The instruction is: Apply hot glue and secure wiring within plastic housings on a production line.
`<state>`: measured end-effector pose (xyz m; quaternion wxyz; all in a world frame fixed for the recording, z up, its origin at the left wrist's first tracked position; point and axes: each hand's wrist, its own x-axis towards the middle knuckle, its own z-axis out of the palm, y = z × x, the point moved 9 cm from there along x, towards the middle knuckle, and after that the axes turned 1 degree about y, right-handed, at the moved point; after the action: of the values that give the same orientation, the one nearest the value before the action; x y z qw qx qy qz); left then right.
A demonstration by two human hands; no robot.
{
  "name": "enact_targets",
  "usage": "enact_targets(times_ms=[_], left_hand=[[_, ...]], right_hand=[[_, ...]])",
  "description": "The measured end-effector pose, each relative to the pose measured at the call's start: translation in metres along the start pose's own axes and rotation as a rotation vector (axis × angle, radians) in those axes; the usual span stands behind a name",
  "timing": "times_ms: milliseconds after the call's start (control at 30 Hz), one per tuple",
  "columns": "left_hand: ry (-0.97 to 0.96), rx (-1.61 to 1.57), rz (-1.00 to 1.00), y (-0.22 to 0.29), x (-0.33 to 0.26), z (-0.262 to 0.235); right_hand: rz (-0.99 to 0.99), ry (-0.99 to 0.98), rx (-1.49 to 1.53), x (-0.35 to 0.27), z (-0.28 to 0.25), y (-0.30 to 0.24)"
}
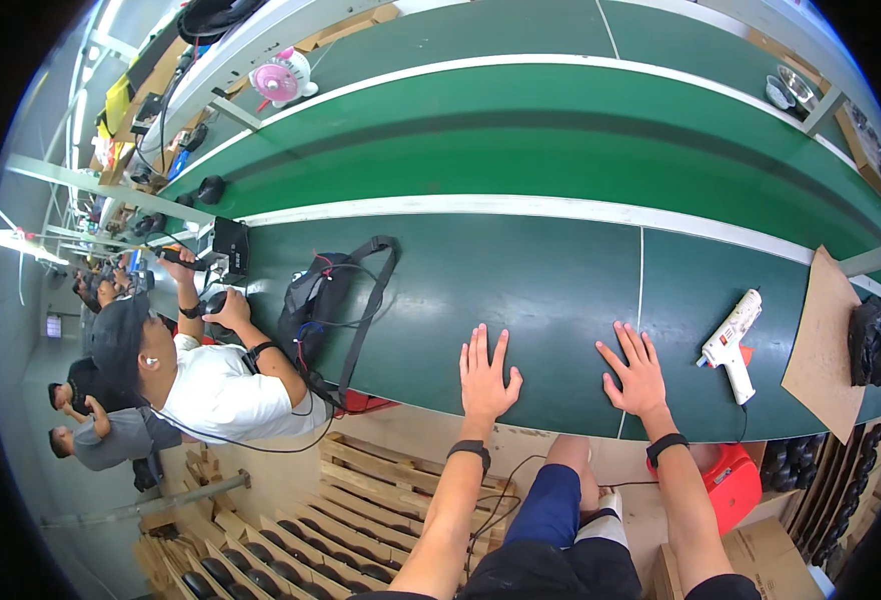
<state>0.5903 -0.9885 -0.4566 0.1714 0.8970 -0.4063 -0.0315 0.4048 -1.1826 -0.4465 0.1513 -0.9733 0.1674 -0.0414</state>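
Note:
My left hand point(486, 380) lies flat on the dark green worktop point(540, 270), fingers spread and holding nothing. To its right, my right hand point(637, 375) also rests palm down on the worktop near its front edge, fingers apart. A black band circles each wrist. A white glue gun point(732, 345) lies beyond my right hand, with a small orange-red piece point(746, 354) partly under it. On the left, a black bag point(312, 305) with a strap and thin wires sits on the worktop, apart from my left hand.
A green conveyor belt point(520, 135) runs behind the worktop. At left a co-worker point(222, 385) in a white shirt handles dark parts beside a black box point(226, 250). A brown board point(822, 345) and black plastic bag point(873, 342) lie right. Below stand a red stool point(728, 487) and wooden racks point(290, 530).

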Motion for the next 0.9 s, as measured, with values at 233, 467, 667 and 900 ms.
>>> enact_targets(times_ms=[233, 467, 667, 900], left_hand=[[0.013, -0.025, -0.004, 0.001, -0.0019, -0.0032], [0.027, -0.027, 0.002, 0.0006, 0.0003, -0.003], [0.008, 0.001, -0.012, -0.001, 0.0009, -0.0024], [0.021, 0.008, 0.003, 0.0005, -0.0003, -0.0045]], right_hand=[[-0.001, 0.019, -0.001, -0.0007, -0.0018, -0.0027], [0.002, 0.034, 0.0, 0.0005, -0.0017, -0.0022], [-0.006, 0.035, -0.017, 0.0027, -0.002, -0.0028], [-0.006, 0.033, -0.006, 0.0013, -0.0018, -0.0036]])
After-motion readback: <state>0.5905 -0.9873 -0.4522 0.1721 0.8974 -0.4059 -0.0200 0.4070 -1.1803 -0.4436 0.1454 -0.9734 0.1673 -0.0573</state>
